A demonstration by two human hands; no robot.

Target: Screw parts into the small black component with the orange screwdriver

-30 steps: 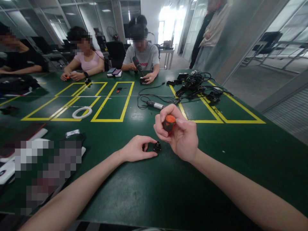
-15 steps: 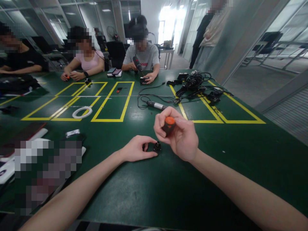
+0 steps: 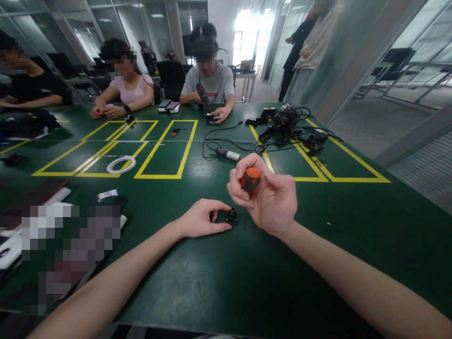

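Note:
A small black round part [image 3: 231, 216] with a metal top stands on the green table [image 3: 169, 292]. My left hand [image 3: 203, 219] rests on the table and grips this part from its left side between thumb and fingers. Just above and to the right, my right hand [image 3: 266, 197] is wrapped round a dark handle with an orange end [image 3: 251, 180], probably a screwdriver. The handle's orange end faces up toward me; its shaft cannot be made out.
Beyond my hands lies a corded grey-and-black tool [image 3: 229, 154]. Tangled black cables [image 3: 289, 122] are at the back right. A white ring [image 3: 121, 165] lies left, above white-edged items [image 3: 67, 226]. Several people sit across the table, one holding a power drill [image 3: 202, 93].
My right hand has shifted slightly to the right, and the orange-ended handle has moved up and right, with its grip on it changed a little. My left hand has stayed at the black part.

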